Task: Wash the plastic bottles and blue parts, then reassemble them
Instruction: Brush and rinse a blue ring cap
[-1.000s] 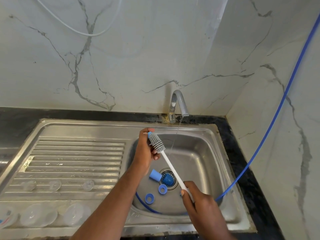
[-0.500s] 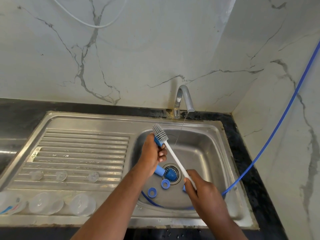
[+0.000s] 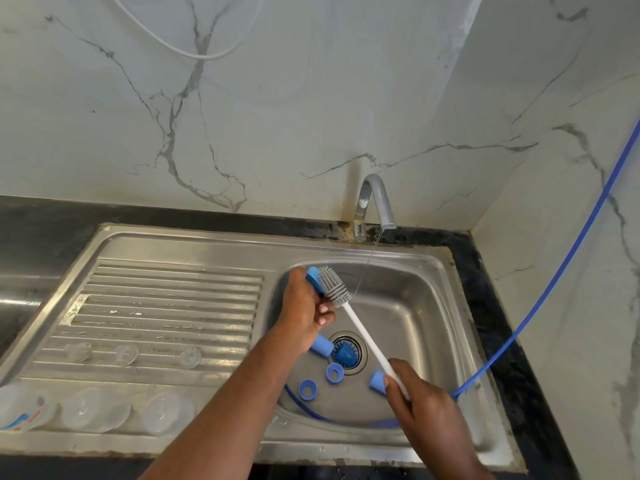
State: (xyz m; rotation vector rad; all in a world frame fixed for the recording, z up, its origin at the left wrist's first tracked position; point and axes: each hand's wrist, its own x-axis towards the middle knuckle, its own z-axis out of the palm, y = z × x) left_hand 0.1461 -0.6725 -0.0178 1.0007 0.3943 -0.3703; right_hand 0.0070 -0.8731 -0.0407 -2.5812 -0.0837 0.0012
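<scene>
My left hand (image 3: 306,308) grips a small blue part (image 3: 314,278) above the sink basin (image 3: 419,306). My right hand (image 3: 420,398) holds the white handle of a bottle brush (image 3: 360,327); its grey bristle head (image 3: 334,287) lies against the blue part. On the basin floor lie a blue cap (image 3: 322,344), two blue rings (image 3: 334,372) (image 3: 307,389) and another blue piece (image 3: 377,380) beside my right hand. Clear plastic bottles (image 3: 93,408) lie on the drainboard's front, with small clear nipples (image 3: 126,354) behind them.
A thin stream of water runs from the tap (image 3: 375,202) into the basin. A blue hose (image 3: 540,292) comes down the right wall and curls along the basin's front. A blue strainer (image 3: 344,353) sits in the drain. The ribbed drainboard (image 3: 166,306) extends left.
The brush head has shifted along the blue part in my left hand, scrubbing it. Both hands stay over the basin; the camera view has tilted slightly.
</scene>
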